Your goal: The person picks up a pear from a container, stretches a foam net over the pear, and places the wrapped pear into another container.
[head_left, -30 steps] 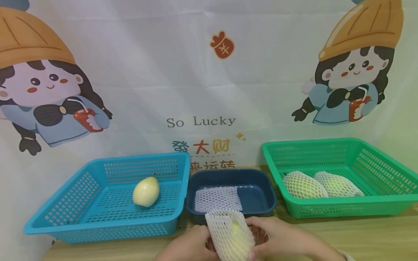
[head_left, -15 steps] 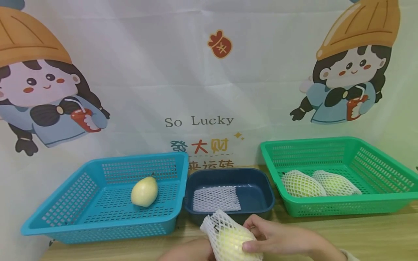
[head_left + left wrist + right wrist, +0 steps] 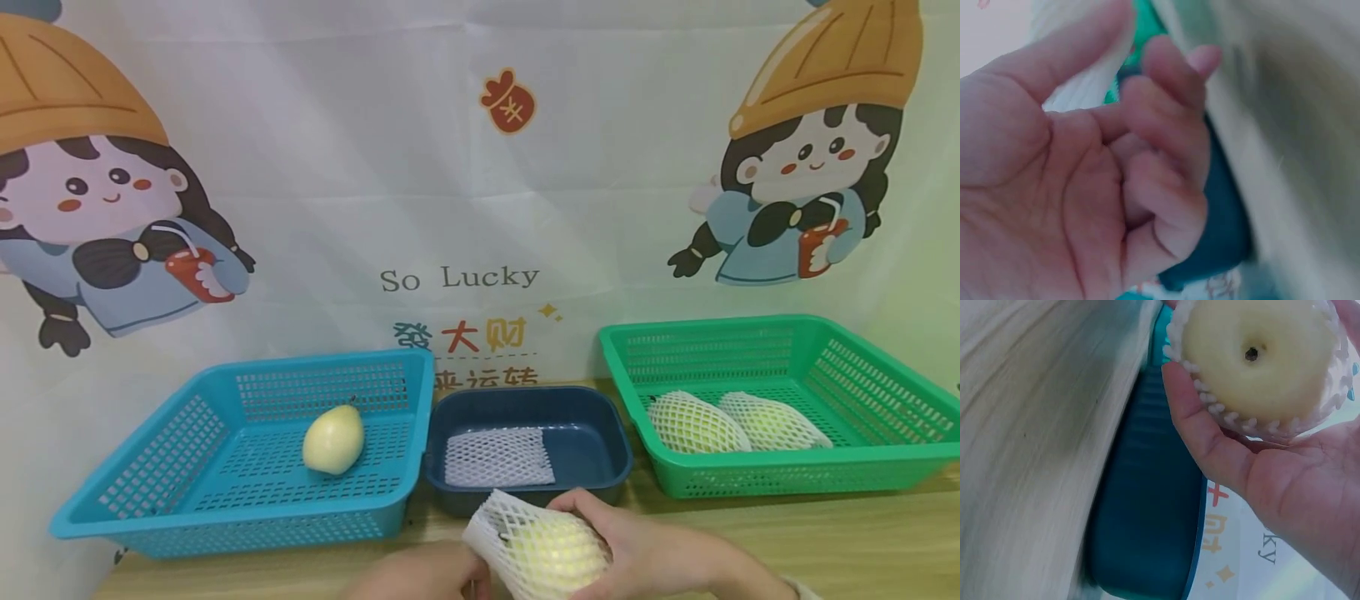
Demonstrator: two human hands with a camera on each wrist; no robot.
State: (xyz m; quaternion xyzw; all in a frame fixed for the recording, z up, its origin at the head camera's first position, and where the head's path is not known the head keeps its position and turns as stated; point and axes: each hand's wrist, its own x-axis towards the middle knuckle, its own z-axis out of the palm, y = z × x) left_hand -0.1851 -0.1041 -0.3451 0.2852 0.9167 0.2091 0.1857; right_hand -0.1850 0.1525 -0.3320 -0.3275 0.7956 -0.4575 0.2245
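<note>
A pale yellow pear sits inside a white foam net at the front middle in the head view. My right hand grips the netted pear from the right, fingers and thumb round it. In the right wrist view the pear's bare bottom end pokes out of the net's edge. On the other side, my left hand is at the net's loose end, its fingers curled. The left wrist view shows the left thumb overlapping the white netting; the fingertips are partly hidden.
A blue basket at left holds one bare pear. The navy tub in the middle contains flat foam netting. At right, a green basket holds two netted pears. A printed cloth hangs behind.
The netted pear has tilted, its net end now pointing up and left. My right hand has shifted round the pear's right side; the left hand stays at the net's left side.
</note>
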